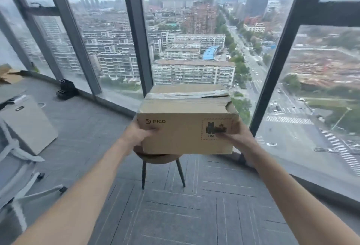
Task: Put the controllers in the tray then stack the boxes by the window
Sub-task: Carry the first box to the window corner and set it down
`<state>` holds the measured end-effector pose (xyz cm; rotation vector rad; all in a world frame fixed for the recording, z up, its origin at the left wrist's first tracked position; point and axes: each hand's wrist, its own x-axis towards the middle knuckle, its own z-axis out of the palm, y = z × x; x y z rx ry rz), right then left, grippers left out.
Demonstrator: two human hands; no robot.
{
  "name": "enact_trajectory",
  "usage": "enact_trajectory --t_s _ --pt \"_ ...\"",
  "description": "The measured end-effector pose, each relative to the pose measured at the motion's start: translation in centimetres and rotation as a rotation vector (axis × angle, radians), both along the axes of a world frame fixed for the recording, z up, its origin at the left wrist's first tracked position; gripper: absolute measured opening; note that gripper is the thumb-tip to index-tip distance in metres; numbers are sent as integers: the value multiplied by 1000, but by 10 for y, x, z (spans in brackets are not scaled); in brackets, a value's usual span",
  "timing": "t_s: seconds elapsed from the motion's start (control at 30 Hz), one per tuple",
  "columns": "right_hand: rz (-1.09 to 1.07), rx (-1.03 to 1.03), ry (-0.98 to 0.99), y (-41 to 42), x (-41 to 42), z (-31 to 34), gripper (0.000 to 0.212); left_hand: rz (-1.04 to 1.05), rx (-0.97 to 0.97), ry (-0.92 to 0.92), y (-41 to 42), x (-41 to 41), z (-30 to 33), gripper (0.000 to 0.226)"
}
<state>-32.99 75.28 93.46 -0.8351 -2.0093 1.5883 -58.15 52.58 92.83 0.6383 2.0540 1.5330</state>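
I've got the cardboard box held out in front of me with both arms stretched forward. My left hand grips the left end, thumb lying across the front face just under the PICO logo, the other fingers wrapped round the side and underneath where I can't see them. My right hand holds the right end the same way, thumb pressed on the front right beside the printed warning label. So both hands are clamped on the box, one per end.

The box sits right over a small stool with thin dark legs, and it covers most of the seat. Honestly can't tell whether the bottom is touching the seat or just above it. The top flaps are taped shut and the far right corner is torn and crumpled.

All this is right up against the window, floor-to-ceiling glass with dark frames and a city view far below. Floor is grey carpet tile. Off to my left there's a white chair base on castors, a light grey cabinet, a little black stand by the glass, and some flattened cardboard in the far corner.
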Motion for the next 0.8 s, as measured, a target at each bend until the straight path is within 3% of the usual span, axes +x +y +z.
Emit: enact_trajectory --t_s 0.07,0.2,0.3,0.37,0.53,0.7,0.8 --pt "-96 36 8 17 43 17 68 -90 14 18 47 16 17 77" --pt "-298 83 26 47 138 50 49 -312 66 -31 148 83 45 66" --pt "-464 100 6 77 220 63 56 -437 78 -39 223 149 57 65" --pt "-584 107 8 103 283 65 63 -555 93 -53 273 201 64 76" --pt "-819 110 26 157 458 77 57 -792 145 -74 404 379 83 78" --pt "-1075 168 -45 211 646 75 71 -1043 225 -97 521 579 85 81" --pt "-1180 199 -87 232 743 74 64 -1176 223 -112 574 683 85 81"
